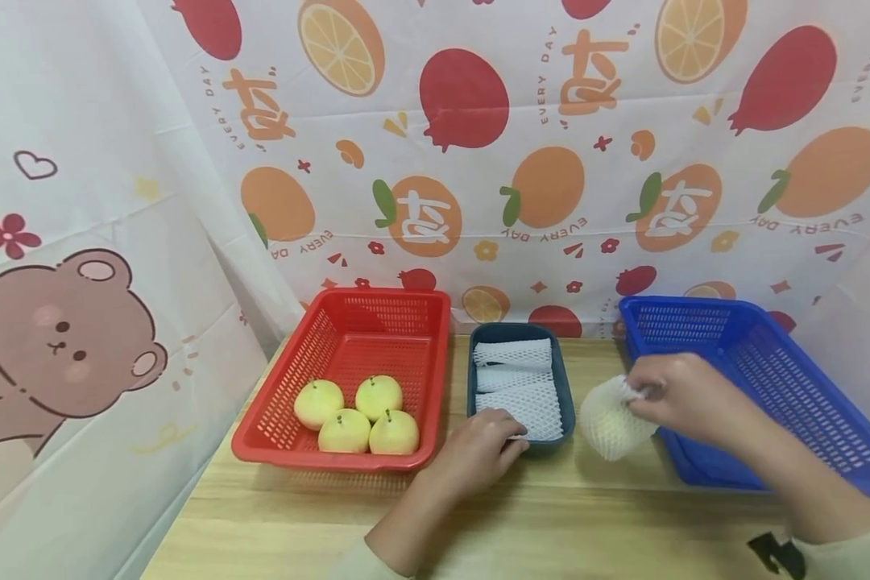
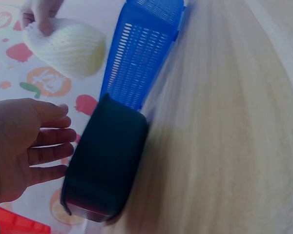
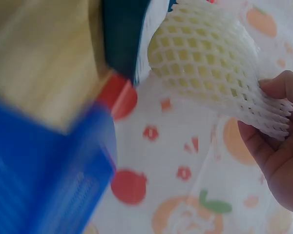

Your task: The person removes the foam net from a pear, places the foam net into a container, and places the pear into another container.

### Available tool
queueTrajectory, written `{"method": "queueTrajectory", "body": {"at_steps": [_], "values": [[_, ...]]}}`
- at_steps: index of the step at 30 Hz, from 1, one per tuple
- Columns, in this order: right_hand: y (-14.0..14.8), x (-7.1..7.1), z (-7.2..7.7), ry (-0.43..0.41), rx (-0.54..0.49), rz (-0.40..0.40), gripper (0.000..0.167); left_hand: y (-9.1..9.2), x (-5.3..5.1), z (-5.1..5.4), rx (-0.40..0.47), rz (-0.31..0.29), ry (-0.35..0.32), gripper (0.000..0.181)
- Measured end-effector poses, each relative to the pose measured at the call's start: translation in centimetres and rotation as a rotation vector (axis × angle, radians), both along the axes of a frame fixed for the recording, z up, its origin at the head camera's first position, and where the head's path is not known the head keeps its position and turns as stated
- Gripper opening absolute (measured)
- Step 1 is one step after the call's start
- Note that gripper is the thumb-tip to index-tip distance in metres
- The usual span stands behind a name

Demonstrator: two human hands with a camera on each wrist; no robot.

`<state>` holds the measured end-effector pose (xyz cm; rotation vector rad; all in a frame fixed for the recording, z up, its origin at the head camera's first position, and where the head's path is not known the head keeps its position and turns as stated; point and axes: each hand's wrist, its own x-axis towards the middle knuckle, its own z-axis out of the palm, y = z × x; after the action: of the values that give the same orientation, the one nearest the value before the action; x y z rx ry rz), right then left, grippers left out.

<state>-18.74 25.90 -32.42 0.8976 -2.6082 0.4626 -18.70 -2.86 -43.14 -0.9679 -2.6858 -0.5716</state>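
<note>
My right hand [image 1: 677, 403] pinches the gathered end of a white foam net sleeve [image 1: 600, 403]. A pale yellow fruit, probably a pear, sits inside it, seen through the mesh [image 3: 200, 56]. It hangs between the dark tray and the blue basket. My left hand [image 1: 482, 451] is at the near left corner of the dark green tray [image 1: 567, 387]; in the left wrist view its fingers [image 2: 51, 153] are loosely extended beside the tray wall, holding nothing. Flat white foam net sleeves [image 1: 518, 379] lie in the tray.
A red basket [image 1: 261, 403] at the left contains several yellow pears [image 1: 344, 431] with short stems. At the right stands a blue basket [image 1: 805, 387]. All rest on a wooden table [image 1: 536, 524], with a fruit-printed cloth [image 1: 478, 161] hanging behind.
</note>
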Motion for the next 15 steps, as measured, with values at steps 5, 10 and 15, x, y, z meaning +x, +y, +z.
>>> {"method": "queueTrajectory", "body": {"at_steps": [5,10,15], "values": [[-1.8,1.6,-2.8,-0.049,-0.05,0.09,0.021,-0.2,0.7,1.1,0.019,-0.066,0.016,0.019],[-3.3,2.5,-4.9,-0.077,-0.082,0.155,0.02,-0.6,1.3,1.9,0.031,-0.147,-0.067,0.044],[-4.7,3.0,-6.4,-0.043,-0.112,0.195,0.021,-0.8,1.6,2.2,0.043,-0.174,-0.121,0.073]]}}
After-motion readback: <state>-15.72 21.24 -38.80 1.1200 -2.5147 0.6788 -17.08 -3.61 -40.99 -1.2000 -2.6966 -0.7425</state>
